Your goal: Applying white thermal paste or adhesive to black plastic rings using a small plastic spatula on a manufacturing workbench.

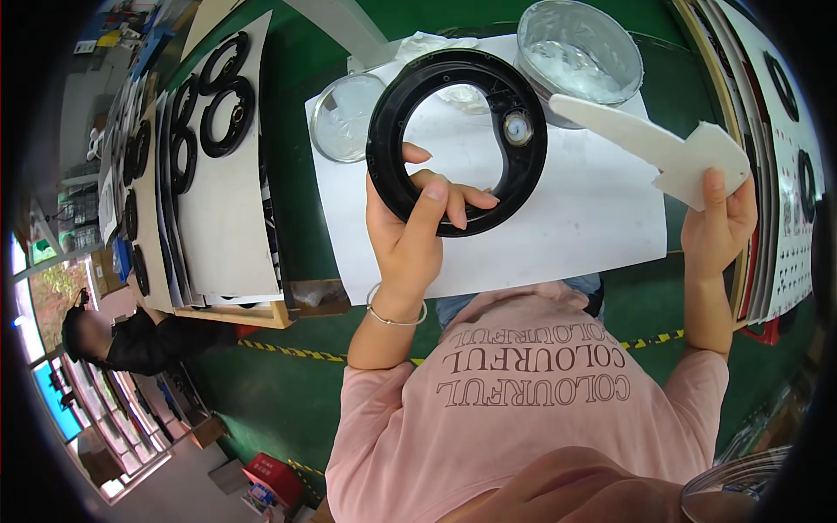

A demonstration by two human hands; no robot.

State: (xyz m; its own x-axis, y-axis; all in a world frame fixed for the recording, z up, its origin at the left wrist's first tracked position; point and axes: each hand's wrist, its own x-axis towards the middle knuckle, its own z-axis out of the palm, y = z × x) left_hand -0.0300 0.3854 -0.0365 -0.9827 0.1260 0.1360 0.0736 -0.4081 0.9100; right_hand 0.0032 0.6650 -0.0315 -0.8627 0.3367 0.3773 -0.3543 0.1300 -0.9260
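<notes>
My left hand (pixel 417 228) is closed around the lower left of a black plastic ring (pixel 384 131), with fingers reaching through its opening. The ring is held up over a white paper sheet (pixel 580 222); a small round metallic part (pixel 518 128) sits in its right side. At the right, my right hand (pixel 722 228) grips the wide end of a flat white spatula-like piece (pixel 684 166). Its long narrow blade points left toward the ring, its tip close to the ring's right edge. Behind the blade stands a clear tub (pixel 626 80) with white paste inside.
A clear round lid or dish (pixel 347 118) and crumpled white tissue (pixel 433 44) lie behind the ring. Upright boards (pixel 235 231) bearing black rings flank me at the left, and more boards (pixel 789 166) stand at the right. Another person (pixel 144 344) is farther left.
</notes>
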